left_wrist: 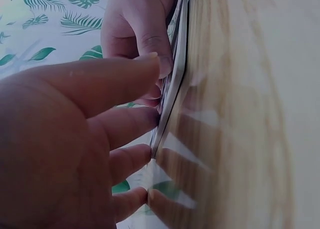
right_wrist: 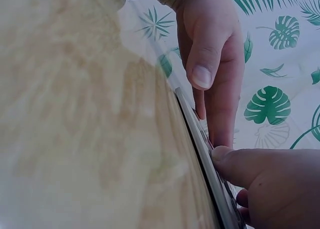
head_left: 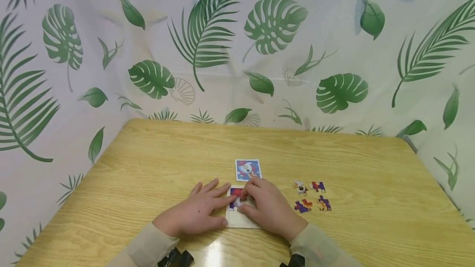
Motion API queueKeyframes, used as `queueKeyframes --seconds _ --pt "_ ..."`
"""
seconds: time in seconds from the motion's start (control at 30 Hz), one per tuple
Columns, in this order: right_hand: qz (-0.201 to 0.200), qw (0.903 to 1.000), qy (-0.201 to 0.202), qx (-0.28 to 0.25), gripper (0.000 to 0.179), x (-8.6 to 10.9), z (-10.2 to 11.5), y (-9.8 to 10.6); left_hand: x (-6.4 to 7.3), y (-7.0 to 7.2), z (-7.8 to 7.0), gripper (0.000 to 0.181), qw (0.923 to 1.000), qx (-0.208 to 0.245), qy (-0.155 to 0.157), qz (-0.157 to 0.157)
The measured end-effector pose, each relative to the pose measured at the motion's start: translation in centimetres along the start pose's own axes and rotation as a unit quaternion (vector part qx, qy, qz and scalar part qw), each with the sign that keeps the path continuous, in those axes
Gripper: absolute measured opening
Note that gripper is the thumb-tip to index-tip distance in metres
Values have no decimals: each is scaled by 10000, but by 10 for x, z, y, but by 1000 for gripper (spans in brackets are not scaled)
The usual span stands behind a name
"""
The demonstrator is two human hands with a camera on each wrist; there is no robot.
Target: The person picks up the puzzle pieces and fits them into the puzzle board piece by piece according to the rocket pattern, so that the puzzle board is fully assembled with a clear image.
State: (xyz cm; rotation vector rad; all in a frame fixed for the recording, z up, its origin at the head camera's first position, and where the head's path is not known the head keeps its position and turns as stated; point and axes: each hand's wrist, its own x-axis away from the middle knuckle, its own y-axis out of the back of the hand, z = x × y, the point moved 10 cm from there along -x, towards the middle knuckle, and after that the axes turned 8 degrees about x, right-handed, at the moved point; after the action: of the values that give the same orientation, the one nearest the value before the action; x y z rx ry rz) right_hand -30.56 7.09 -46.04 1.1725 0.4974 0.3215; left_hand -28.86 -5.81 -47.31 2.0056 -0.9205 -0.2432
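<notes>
A pale puzzle tray [head_left: 241,221] lies on the table, with red and blue jigsaw pieces [head_left: 233,193] fitted along its upper left. My left hand [head_left: 202,210] rests flat with fingers spread, its fingertips on the tray's left side and on the pieces. Over the tray, my right hand [head_left: 266,207] has its fingers curled and pinches a jigsaw piece [head_left: 239,203] between thumb and fingers; most of that piece is hidden. In the right wrist view, the right thumb [right_wrist: 235,161] touches the tray's top surface near its thin edge [right_wrist: 202,156].
Just beyond the tray lies a square picture card [head_left: 247,168] showing a white dog. Several loose jigsaw pieces [head_left: 324,203] are spread to the right of my right hand. The wooden table [head_left: 148,155] is bordered by a leaf-printed curtain [head_left: 219,90].
</notes>
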Motion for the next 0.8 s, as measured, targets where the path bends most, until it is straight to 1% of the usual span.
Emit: queueKeyframes --seconds 0.1,0.23,0.4,0.63,0.8 --pt "22 10000 -22 0 20 -1 0 0 0 2 0 66 10000 68 35 -9" --pt "33 9999 -22 -117 19 1 -2 0 1 2 0 66 9999 166 -15 -13" --pt "-130 9993 -184 -296 13 5 -9 7 2 0 0 61 9999 84 -104 -27" --pt "-443 9964 -573 -444 12 16 -34 26 3 -1 0 59 10000 40 -72 -42" --pt "-541 9958 -650 -359 14 29 -54 36 3 1 1 62 9999 71 -19 -76"
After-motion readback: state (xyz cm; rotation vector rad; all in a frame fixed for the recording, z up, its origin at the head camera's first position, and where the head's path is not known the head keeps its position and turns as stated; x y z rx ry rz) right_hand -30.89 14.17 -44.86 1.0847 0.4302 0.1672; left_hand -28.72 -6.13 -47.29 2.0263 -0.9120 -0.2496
